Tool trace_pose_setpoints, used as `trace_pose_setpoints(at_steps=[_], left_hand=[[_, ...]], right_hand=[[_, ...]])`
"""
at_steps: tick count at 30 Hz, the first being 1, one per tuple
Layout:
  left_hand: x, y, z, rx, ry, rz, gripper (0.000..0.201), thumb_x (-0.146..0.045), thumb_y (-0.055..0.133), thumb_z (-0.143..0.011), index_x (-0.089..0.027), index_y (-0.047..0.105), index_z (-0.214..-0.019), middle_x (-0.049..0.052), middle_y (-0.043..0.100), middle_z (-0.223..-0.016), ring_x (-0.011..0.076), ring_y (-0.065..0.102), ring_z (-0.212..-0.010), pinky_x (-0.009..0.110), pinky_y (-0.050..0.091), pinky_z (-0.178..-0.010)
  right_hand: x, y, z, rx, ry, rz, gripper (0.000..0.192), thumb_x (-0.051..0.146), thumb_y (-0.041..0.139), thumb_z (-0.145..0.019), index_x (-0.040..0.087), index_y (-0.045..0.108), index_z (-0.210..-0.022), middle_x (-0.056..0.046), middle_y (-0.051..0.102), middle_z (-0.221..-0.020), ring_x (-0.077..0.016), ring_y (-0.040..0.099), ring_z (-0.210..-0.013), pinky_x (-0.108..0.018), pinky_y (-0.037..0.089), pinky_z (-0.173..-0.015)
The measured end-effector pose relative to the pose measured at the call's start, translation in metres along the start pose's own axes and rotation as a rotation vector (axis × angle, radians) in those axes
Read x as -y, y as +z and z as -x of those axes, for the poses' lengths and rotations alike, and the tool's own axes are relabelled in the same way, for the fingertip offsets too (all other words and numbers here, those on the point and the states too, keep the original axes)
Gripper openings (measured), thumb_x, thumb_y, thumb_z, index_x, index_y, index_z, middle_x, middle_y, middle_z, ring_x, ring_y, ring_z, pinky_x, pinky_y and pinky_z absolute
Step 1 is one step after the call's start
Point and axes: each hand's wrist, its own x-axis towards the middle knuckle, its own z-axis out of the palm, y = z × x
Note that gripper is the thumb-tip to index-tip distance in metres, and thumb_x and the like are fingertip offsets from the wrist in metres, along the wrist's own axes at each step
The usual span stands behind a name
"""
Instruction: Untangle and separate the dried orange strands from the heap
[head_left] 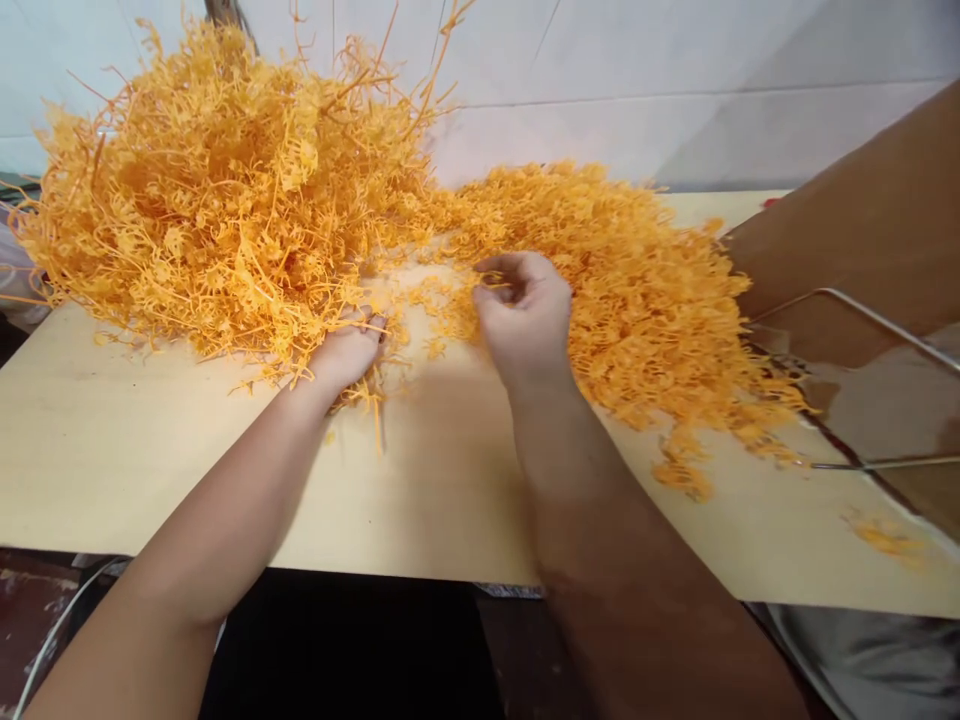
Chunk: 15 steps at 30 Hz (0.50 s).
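**Operator:** Fingers [501, 283] of the right hand [525, 320]: what state?

**Inspector:** Curled together and pinched on a small orange plastic piece [504, 290], just in from the counter [135, 450] centre. The hand rests at the near edge of the right-hand pile [645, 300].

**Operator:** Left hand [346, 352]?

**Inspector:** Palm down, its fingers pushed under the near fringe of the left-hand pile [225, 190]. The strands hide them, so I cannot tell whether they are apart or closed on anything.

**Operator:** Layout, near to far?

**Inspector:** The near edge of the counter is bare wood, crossed by both forearms. Loose orange fragments [889, 538] lie near the right near corner. A wire frame [862, 310] stands at the right edge, with a glossy brown surface behind it. Mid-counter, the low right-hand pile spreads toward the right edge. The taller, tangled left-hand pile fills the far left corner. The two piles touch at the far centre. A white tiled wall [675, 90] rises behind the far edge.
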Motion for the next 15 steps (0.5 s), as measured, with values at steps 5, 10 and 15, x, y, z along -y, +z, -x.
trace_pose_setpoints(at_steps=[5,10,15], left_hand=[[-0.007,-0.005,0.010,0.050,0.038,-0.066,0.027,-0.033,0.031,-0.086,-0.018,0.053,-0.082,0.005,0.062,-0.088,0.0154,0.057,-0.087,0.028,0.044,-0.082],[-0.012,-0.008,0.014,0.082,0.030,-0.121,0.031,-0.032,0.031,-0.087,-0.019,0.056,-0.098,0.006,0.064,-0.104,0.0174,0.057,-0.100,0.029,0.043,-0.088],[-0.012,-0.006,0.015,0.095,0.049,-0.210,0.034,-0.031,0.031,-0.088,-0.018,0.057,-0.105,0.007,0.064,-0.108,0.0165,0.058,-0.101,0.026,0.043,-0.087]], right_hand=[[-0.005,-0.002,0.000,-0.171,-0.080,0.336,0.024,0.018,0.055,-0.070,0.016,0.060,-0.093,-0.013,0.050,-0.102,-0.0256,0.052,-0.099,-0.042,0.045,-0.078],[0.035,0.017,0.026,0.256,-0.191,0.265,0.014,0.028,0.050,-0.078,0.018,0.058,-0.076,-0.004,0.057,-0.072,-0.0149,0.053,-0.069,-0.030,0.043,-0.065],[0.028,0.025,0.028,0.384,0.043,0.353,0.028,0.044,0.058,-0.072,0.018,0.050,-0.072,0.001,0.048,-0.058,-0.0103,0.042,-0.053,-0.025,0.032,-0.053]])
